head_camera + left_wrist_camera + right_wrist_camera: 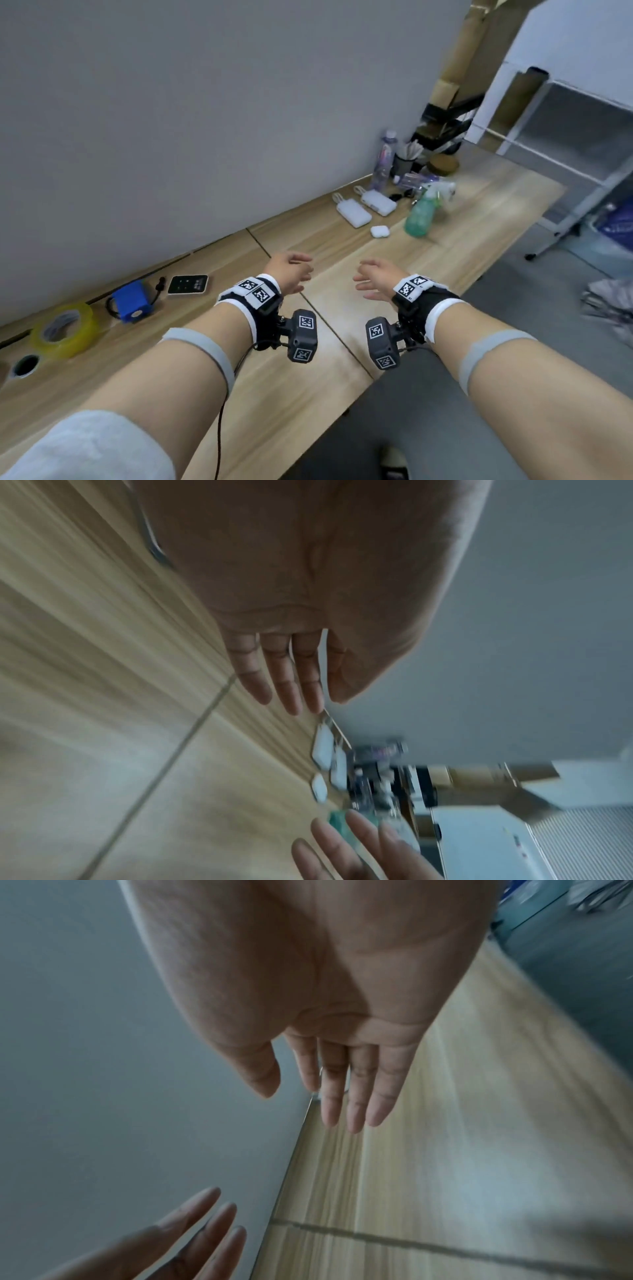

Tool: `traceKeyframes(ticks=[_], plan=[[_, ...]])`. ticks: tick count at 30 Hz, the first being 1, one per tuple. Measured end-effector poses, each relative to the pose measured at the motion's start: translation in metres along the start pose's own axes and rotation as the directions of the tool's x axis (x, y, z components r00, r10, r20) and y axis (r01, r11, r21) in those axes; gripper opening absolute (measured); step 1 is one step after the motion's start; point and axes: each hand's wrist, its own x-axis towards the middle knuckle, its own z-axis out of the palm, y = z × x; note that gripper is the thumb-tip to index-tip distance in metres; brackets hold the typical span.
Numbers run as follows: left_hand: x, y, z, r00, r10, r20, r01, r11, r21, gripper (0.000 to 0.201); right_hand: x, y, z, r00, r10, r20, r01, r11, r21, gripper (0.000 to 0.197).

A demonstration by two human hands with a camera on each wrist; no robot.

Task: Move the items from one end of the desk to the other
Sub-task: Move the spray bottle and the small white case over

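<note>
White rectangular power banks (354, 213) should be approached squarely; left hand (291, 273) and right hand (376, 279) are held empty, fingers relaxed.

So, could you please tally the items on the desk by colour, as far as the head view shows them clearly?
White: 3 (power bank, second power bank, earbud case)
Blue: 1 (blue box)
Yellow: 1 (tape roll)
Green: 1 (spray bottle)
Black: 1 (small device)
Total: 7; the far clutter is too blurred.

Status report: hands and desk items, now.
Left hand open, right hand open, both empty. Earbud case and power banks ahead, untouched. Path unobstructed.
</note>
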Motion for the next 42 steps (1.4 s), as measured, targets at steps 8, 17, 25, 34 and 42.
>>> traceKeyframes(ticks=[8, 17, 25, 34, 42], plan=[[0.035, 0.041, 0.218, 0.993, -0.026, 0.114, 0.018, 0.997, 0.072, 0.011, 0.034, 0.064, -0.21, 0.991, 0.046, -0.123, -0.034, 0.994, 0.1, 0.041], [0.081, 0.064, 0.327, 0.997, -0.046, 0.069, 0.043, 0.998, 0.044, 0.019, 0.091, 0.07, -0.334, 0.993, 0.078, -0.092, -0.078, 0.997, -0.002, 0.043], [0.174, 0.074, 0.332, 0.997, -0.062, -0.053, 0.065, 0.995, 0.071, 0.027, 0.182, 0.049, -0.36, 0.997, 0.063, -0.042, -0.07, 0.981, -0.182, 0.044], [0.301, 0.026, 0.301, 0.962, -0.119, -0.246, 0.227, 0.849, 0.477, 0.08, 0.309, 0.029, -0.336, 0.999, 0.02, 0.046, 0.001, 0.909, -0.418, 0.074], [0.34, 0.009, 0.298, 0.954, -0.071, -0.291, 0.254, 0.705, 0.662, 0.069, 0.371, 0.026, -0.303, 0.985, -0.126, 0.113, 0.156, 0.939, -0.306, 0.095]])
